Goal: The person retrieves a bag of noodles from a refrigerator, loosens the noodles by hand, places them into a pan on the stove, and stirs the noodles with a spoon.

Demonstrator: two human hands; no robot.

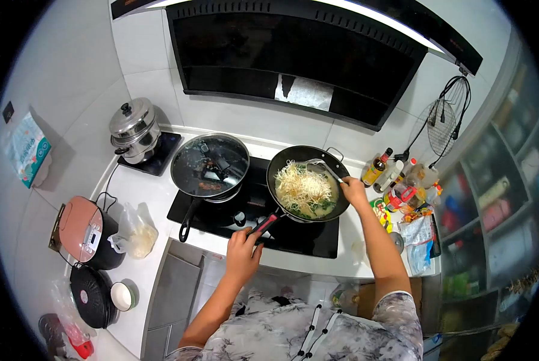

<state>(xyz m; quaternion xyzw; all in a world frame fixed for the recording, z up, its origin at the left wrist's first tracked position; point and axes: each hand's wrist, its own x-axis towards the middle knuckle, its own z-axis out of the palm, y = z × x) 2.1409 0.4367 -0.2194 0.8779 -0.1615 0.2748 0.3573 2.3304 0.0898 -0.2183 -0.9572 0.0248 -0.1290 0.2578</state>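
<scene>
A dark wok [338, 207] sits on the right side of the black cooktop [317, 243]. In it lie a heap of pale noodle-like strands [299, 183], bean sprouts or noodles, with green leaves and some liquid around them. My left hand [243, 256] is closed at the end of the wok's red and black handle [266, 223]. My right hand [354, 191] grips a metal cooking spatula [332, 172], whose head reaches into the far side of the wok; its tip is partly hidden by the food. Left of the wok stands a frying pan with a glass lid [209, 165].
A steel steamer pot [135, 132] stands at the back left. Along the left counter are a pink rice cooker [80, 228], a plastic bag [138, 237], a black round appliance [90, 296] and a white bowl [122, 296]. Sauce bottles [376, 168] crowd the right counter beneath the range hood [239, 54].
</scene>
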